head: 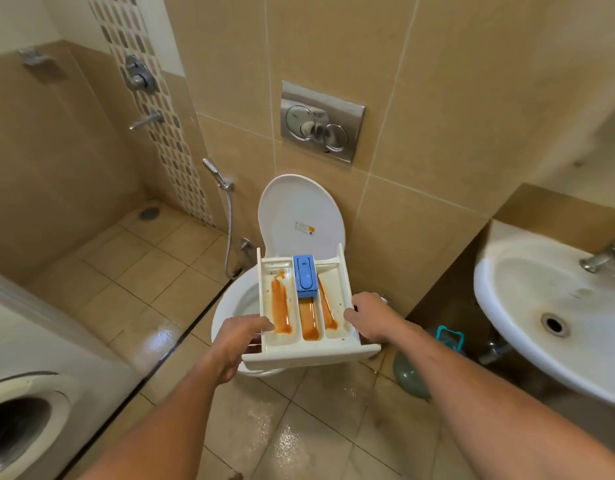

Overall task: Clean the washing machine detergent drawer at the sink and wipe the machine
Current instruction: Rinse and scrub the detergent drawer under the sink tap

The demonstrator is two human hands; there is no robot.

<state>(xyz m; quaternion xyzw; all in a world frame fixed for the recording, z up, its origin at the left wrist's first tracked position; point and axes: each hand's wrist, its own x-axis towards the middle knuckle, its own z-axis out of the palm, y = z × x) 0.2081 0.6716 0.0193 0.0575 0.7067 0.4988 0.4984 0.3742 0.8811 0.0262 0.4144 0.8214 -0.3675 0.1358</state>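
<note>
I hold the white detergent drawer (308,313) in the air in front of me, above the open toilet. It has three compartments streaked with orange-brown residue and a blue insert (304,276) in the middle channel. My left hand (238,337) grips its left side near the front panel, thumb on the rim. My right hand (370,315) grips its right side. The white sink (527,306) with a round drain hangs on the wall at the right. The washing machine (32,393) stands at the lower left, its round door opening dark.
A toilet (301,216) with raised lid stands straight ahead, below a chrome flush plate (321,121). A hand spray hose (228,216) hangs to its left. A teal bin (411,374) and a teal-handled thing sit under the sink. The tiled floor is wet.
</note>
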